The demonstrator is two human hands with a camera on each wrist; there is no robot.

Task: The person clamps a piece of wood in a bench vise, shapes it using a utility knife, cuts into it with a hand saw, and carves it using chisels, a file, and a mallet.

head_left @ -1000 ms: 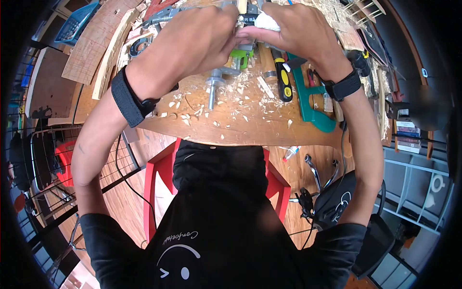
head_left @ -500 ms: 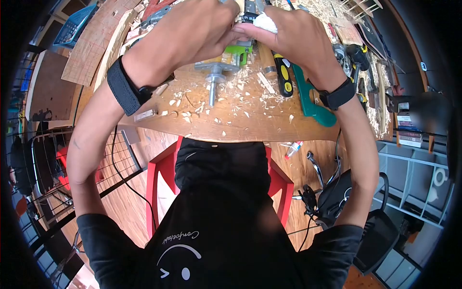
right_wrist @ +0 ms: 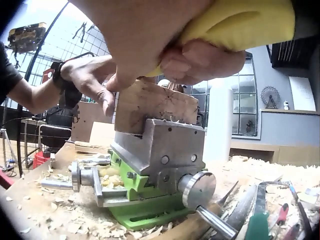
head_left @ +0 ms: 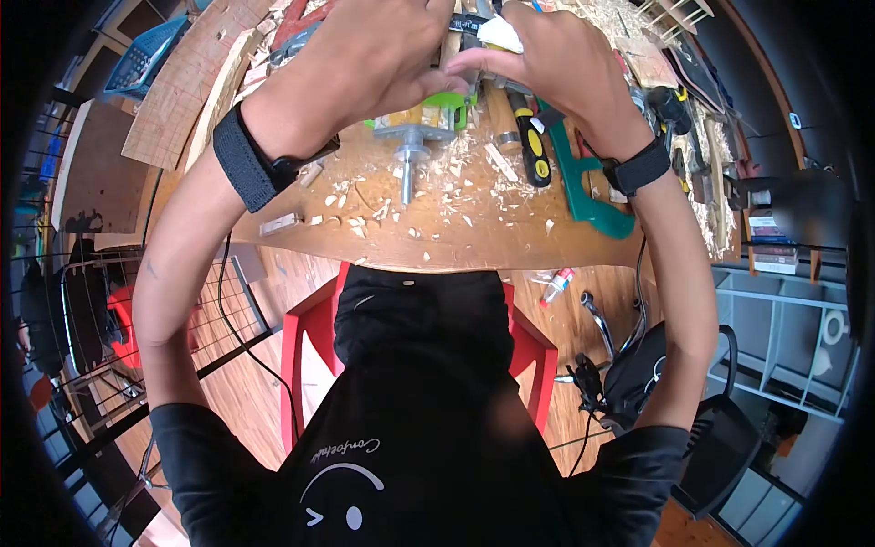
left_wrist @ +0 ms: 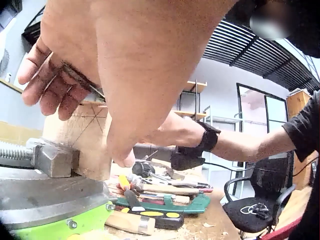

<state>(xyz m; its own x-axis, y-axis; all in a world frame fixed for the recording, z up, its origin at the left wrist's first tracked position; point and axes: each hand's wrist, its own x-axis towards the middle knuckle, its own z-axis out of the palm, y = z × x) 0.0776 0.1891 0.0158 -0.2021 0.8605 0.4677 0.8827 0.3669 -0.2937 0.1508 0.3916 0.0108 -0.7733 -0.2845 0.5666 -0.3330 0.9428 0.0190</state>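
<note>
Currently clamped: wooden block (right_wrist: 155, 107), held in the green-based vise (right_wrist: 172, 145) at twelve o'clock on the worktop (head_left: 492, 244).
Working well: probably short, light strokes, with thumbs clear of any edge.
Right hand (head_left: 570, 73): one o'clock, fingers curled round a yellow handle (right_wrist: 240, 22) above the block.
Left hand (head_left: 365, 55): eleven o'clock, fingers bent beside a thin dark strip (left_wrist: 79, 76); whether they grip it, I cannot tell.
Pose: elbows bowed wide, thumbs near each other.
</note>
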